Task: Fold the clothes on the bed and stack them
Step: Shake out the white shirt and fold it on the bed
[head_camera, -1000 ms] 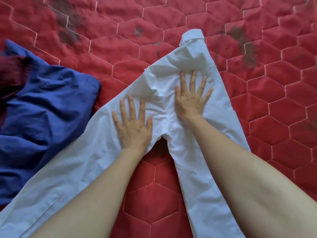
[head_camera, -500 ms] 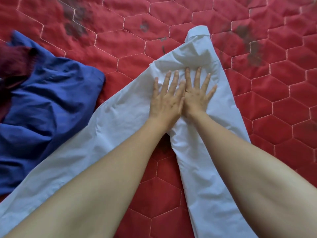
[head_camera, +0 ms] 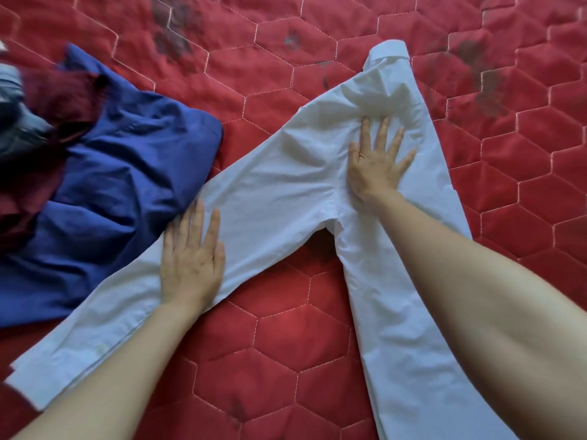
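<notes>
Both hands lie flat and open, fingers straight, palms pressed on the white garment; neither one grips or pinches cloth.

Item 1. Left hand: palm down on the garment's left limb, fingers close together and pointing away from the person, fingertips near the limb's upper edge where it meets the blue cloth.

Item 2. Right hand: palm down on the garment's upper middle, fingers spread, well apart from the left hand.

Item 3. White garment: thin, creased white cloth, spread flat on the bed in an upturned V. One limb runs down to the lower left, ending in a wide stitched hem near the frame's edge; the other runs down to the lower right and passes under the right forearm. The narrow top end, farthest from the person, finishes in a folded band (whether trousers or a shirt, the view does not settle).

Item 4. Blue garment: crumpled, unfolded, lying to the left of the white one; the white limb's edge touches or overlaps its lower right side.

Item 5. Dark red garment: bunched on the blue garment's far left part, blurred.

Item 6. Grey and black cloth: at the left edge of the frame, too blurred to identify.

Item 7. Red quilted bedcover: hexagon stitching in pale thread, with several dark patches toward the far side.
</notes>
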